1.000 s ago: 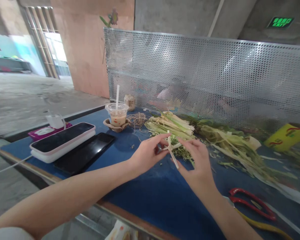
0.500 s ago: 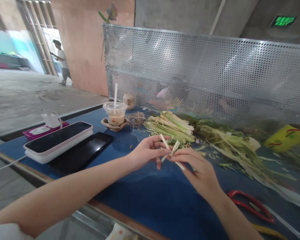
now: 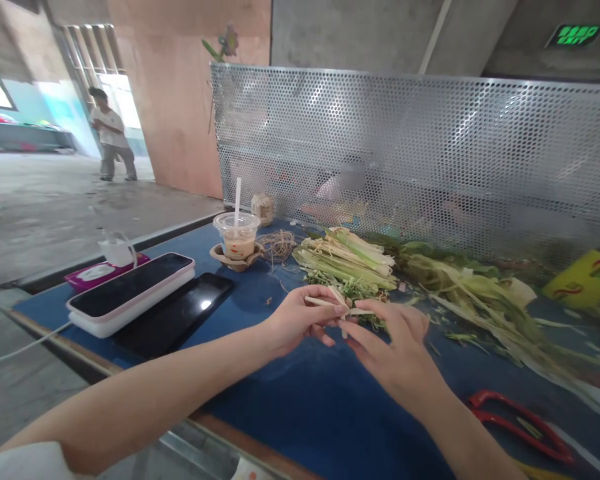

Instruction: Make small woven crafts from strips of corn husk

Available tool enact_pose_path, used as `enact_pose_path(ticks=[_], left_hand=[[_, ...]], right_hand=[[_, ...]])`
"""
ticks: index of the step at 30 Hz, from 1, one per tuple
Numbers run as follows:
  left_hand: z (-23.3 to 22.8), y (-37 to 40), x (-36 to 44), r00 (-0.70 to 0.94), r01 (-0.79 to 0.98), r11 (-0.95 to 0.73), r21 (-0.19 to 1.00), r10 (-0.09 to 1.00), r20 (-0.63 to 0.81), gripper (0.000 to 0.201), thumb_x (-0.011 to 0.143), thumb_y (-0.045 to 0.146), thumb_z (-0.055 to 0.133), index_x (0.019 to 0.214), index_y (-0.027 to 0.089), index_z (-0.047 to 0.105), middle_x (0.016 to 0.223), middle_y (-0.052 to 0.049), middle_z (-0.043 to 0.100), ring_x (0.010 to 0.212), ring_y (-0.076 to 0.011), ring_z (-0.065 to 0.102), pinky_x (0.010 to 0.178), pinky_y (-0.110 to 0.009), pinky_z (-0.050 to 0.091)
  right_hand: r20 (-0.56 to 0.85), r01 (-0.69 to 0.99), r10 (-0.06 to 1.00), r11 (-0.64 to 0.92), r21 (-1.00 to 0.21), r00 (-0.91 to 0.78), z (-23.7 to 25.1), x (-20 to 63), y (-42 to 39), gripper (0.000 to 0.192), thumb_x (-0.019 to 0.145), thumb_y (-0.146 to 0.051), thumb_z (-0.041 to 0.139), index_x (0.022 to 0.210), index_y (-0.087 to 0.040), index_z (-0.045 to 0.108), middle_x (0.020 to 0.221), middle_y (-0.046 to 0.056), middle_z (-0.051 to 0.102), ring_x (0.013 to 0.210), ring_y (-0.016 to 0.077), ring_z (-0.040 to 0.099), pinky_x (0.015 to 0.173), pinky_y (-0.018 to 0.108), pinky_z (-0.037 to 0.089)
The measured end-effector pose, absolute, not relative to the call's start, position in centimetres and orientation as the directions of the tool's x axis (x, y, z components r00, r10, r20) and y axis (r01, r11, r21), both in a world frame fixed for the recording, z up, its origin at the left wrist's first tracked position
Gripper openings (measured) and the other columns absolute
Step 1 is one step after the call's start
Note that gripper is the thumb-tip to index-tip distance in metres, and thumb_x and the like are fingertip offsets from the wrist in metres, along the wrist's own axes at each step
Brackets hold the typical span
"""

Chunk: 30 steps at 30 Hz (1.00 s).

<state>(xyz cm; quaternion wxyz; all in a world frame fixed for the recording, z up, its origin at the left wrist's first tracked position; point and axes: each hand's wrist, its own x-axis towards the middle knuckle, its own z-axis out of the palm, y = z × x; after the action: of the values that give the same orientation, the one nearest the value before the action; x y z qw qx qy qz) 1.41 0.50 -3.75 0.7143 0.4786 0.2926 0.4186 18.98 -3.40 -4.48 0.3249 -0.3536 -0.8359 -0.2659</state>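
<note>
Pale, narrow plant strips [image 3: 320, 301] cross one another between my two hands above the blue table. My left hand [image 3: 300, 319] is closed, its thumb pressing the strips where they cross. My right hand [image 3: 395, 337] pinches at the right-hand end of the strips, thumb and finger close to the crossing. Just beyond the hands lies a pile of pale green husk strips [image 3: 347, 257], with small green sprigs [image 3: 360, 288] at its near side. A looser heap of long husks [image 3: 460, 287] spreads to the right.
Red-handled scissors [image 3: 523, 420] lie near my right forearm. A lidded drink cup [image 3: 237, 237] with a straw stands by tangled twine [image 3: 280, 245]. On the left are a white-cased device [image 3: 133, 290] and a black phone [image 3: 180, 313]. Perforated metal panel [image 3: 380, 147] borders the back. A person [image 3: 111, 133] stands far off.
The strips have turned in my fingers, one now pointing left and one right. My right hand's fingers have shifted on them. The view has moved slightly, and the distant person has turned.
</note>
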Motion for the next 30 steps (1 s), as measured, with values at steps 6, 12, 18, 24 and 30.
enact_pose_path(ticks=[6,12,18,24,30], left_hand=[[-3.8,0.2,1.7,0.482,-0.32,0.204,0.925,0.876,-0.026,0.024,0.062,0.022,0.073,0.075,0.01,0.057,0.062,-0.001,0.059,0.051,-0.0091,0.058,0.039,-0.017,0.051],[-3.4,0.1,1.3,0.463,-0.362,0.123,0.924,0.884,0.063,0.025,0.06,0.02,0.074,0.078,0.01,0.06,0.073,-0.004,0.061,0.064,-0.0155,0.064,0.04,-0.017,0.051],[-3.8,0.1,1.4,0.466,-0.3,0.051,0.953,0.879,0.1,0.031,0.064,0.02,0.07,0.093,0.01,0.063,0.083,-0.01,0.067,0.073,-0.0226,0.066,0.033,-0.015,0.044],[-3.4,-0.3,1.5,0.503,-0.206,0.026,0.978,0.86,0.083,0.038,0.073,0.034,0.061,0.103,0.011,0.062,0.083,-0.012,0.069,0.071,-0.022,0.066,0.036,-0.018,0.046],[-3.4,-0.4,1.5,0.565,-0.171,-0.081,0.982,0.808,0.165,0.036,0.069,0.022,0.065,0.103,0.011,0.063,0.089,-0.011,0.069,0.073,-0.0198,0.066,0.042,-0.018,0.048]], right_hand=[[0.786,0.752,0.398,0.647,0.126,-0.474,-4.7,19.2,-3.1,0.018,0.076,-0.019,0.06,0.091,-0.03,0.061,0.098,0.005,0.057,0.094,0.0221,0.047,0.082,0.04,0.034],[0.736,0.701,0.516,0.709,-0.079,-0.439,-4.7,19.0,-3.1,0.018,0.079,-0.021,0.056,0.096,-0.026,0.055,0.104,0.006,0.057,0.099,0.0211,0.052,0.085,0.039,0.038],[0.594,0.647,0.773,0.572,-0.504,-0.222,-4.8,18.9,-3.0,0.028,0.08,-0.037,0.051,0.103,-0.022,0.05,0.096,0.007,0.062,0.089,0.021,0.059,0.072,0.031,0.047],[0.391,0.528,0.913,0.391,-0.754,-0.117,-4.7,18.5,-2.6,0.016,0.076,-0.036,0.056,0.081,-0.022,0.058,0.08,0.003,0.065,0.072,0.018,0.061,0.064,0.027,0.049],[0.248,0.435,0.961,0.277,-0.857,-0.124,-5.2,18.7,-2.2,0.018,0.074,-0.036,0.057,0.07,-0.019,0.061,0.068,0.002,0.065,0.064,0.0175,0.06,0.061,0.028,0.046]])
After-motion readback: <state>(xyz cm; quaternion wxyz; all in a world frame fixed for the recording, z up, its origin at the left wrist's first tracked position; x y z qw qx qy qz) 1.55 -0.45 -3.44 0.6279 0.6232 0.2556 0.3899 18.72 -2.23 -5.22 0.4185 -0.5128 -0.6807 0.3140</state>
